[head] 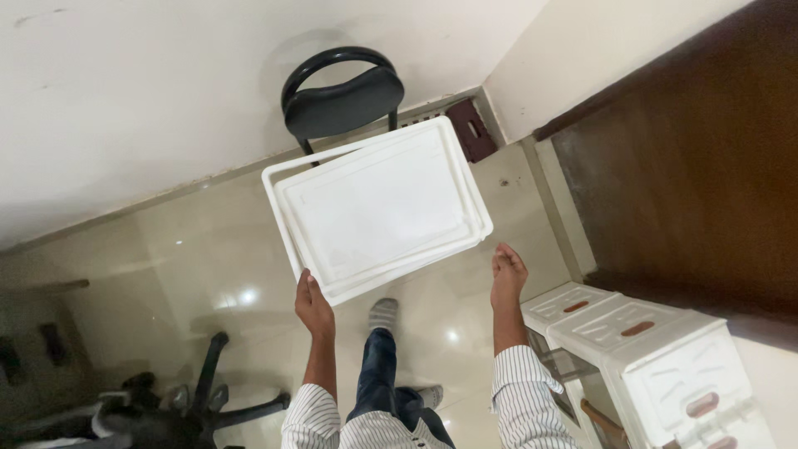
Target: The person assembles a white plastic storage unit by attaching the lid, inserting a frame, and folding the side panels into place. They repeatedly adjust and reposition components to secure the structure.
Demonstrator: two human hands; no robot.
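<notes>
Left fingers (309, 293) gripping white tray (378, 208), right hand (508, 274) apart

Left hand (314, 306) raised, fingers curled in a grip. Right hand (508, 275) raised alongside, loosely cupped, free. Both forearms extended forward.

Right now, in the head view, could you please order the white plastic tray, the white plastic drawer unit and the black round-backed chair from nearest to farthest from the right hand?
From the right hand:
1. White plastic tray, just up-left, apparently not touching.
2. White plastic drawer unit, lower right.
3. Black round-backed chair, far up-left by the wall.
</notes>
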